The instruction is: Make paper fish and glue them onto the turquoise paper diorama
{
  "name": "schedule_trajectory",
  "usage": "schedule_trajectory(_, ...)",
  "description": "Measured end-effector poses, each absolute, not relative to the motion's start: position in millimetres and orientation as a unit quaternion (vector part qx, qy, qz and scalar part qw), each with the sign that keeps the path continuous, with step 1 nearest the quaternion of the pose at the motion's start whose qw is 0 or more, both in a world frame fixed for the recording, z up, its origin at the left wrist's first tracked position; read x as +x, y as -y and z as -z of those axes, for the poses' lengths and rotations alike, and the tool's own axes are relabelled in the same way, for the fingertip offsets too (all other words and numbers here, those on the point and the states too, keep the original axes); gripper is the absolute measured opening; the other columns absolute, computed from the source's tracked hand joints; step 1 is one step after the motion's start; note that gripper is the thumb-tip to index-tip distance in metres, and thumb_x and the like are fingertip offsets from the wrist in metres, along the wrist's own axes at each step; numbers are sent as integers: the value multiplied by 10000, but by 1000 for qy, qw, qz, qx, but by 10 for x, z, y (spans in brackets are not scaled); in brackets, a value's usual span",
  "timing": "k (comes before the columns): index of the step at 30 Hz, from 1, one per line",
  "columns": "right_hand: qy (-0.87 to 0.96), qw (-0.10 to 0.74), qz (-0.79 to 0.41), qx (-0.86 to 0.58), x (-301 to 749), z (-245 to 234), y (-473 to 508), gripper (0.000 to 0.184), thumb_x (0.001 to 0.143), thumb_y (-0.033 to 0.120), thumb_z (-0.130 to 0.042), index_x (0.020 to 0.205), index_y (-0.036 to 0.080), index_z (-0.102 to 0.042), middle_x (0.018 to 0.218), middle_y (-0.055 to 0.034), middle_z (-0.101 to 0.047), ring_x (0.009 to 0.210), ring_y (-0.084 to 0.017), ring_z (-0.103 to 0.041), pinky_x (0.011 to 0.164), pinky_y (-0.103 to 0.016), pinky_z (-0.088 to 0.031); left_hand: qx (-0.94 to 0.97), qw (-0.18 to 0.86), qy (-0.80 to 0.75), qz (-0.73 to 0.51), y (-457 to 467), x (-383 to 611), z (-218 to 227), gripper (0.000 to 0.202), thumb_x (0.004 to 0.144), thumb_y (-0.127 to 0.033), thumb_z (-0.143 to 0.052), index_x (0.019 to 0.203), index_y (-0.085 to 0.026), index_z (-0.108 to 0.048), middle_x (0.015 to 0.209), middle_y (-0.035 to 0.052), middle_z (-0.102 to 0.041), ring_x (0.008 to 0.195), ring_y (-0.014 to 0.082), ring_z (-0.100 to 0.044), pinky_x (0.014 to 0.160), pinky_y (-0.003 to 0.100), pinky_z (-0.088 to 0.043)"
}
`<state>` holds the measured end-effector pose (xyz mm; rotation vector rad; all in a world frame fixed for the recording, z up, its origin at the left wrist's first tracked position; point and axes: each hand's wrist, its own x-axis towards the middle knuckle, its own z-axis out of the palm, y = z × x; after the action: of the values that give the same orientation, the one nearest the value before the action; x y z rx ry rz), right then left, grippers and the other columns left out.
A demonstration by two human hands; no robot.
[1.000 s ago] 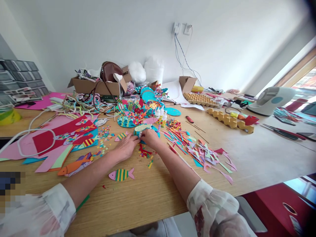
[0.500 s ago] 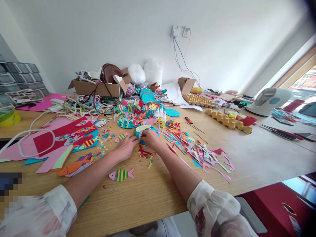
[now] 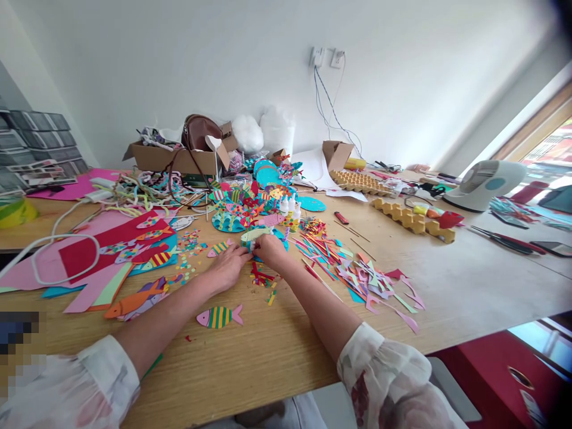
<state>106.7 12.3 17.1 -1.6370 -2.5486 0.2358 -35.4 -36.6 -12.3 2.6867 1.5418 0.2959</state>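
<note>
My left hand (image 3: 229, 266) and my right hand (image 3: 270, 249) meet at the middle of a wooden table (image 3: 277, 351). Both pinch at a pale paper fish (image 3: 255, 234) that lies on a blue paper disc (image 3: 280, 236). The fingers of both hands are pressed together around its lower edge. Red paper strips (image 3: 261, 277) lie just below the hands. A striped green and yellow paper fish with a pink tail (image 3: 220, 316) rests on the table between my forearms.
Coloured paper offcuts (image 3: 366, 277) spread to the right. Pink and red sheets (image 3: 96, 253) with more fish lie at the left. Glue bottles (image 3: 290, 208), a cardboard box (image 3: 179, 156), yellow egg trays (image 3: 413, 219), scissors (image 3: 509, 238) and a white fan (image 3: 485, 182) stand further back.
Both hands stay at the pale fish with only slight finger movement. The view has shifted a little.
</note>
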Motion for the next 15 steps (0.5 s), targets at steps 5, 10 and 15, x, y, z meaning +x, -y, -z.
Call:
schedule_trajectory(5, 839, 50, -71, -536, 1057, -173, -120, 224, 758, 228, -536, 906, 227, -704, 951, -47, -693, 873, -178, -607, 646, -220, -407, 862, 14, -498, -96, 372, -357, 114, 501, 726, 24, -380, 1131, -183, -590, 1130, 91, -586, 1047, 238, -461, 917, 382, -372)
schedule_trajectory(10, 838, 46, -69, -539, 1041, -196, -113, 237, 773, 222, -517, 923, 234, -701, 963, -51, -690, 877, -185, -609, 664, -226, -411, 862, 12, -499, -90, 380, -350, 98, 502, 721, 23, -378, 1132, -176, -586, 1133, 94, -585, 1050, 241, -459, 914, 386, -376)
schedule_trajectory(15, 839, 43, -66, -539, 1037, -190, -123, 244, 788, 219, -500, 931, 227, -698, 969, -57, -688, 893, -187, -606, 679, -227, -414, 859, 9, -504, -86, 396, -337, 88, 512, 715, 24, -379, 1136, -185, -582, 1128, 85, -585, 1037, 244, -462, 895, 384, -385)
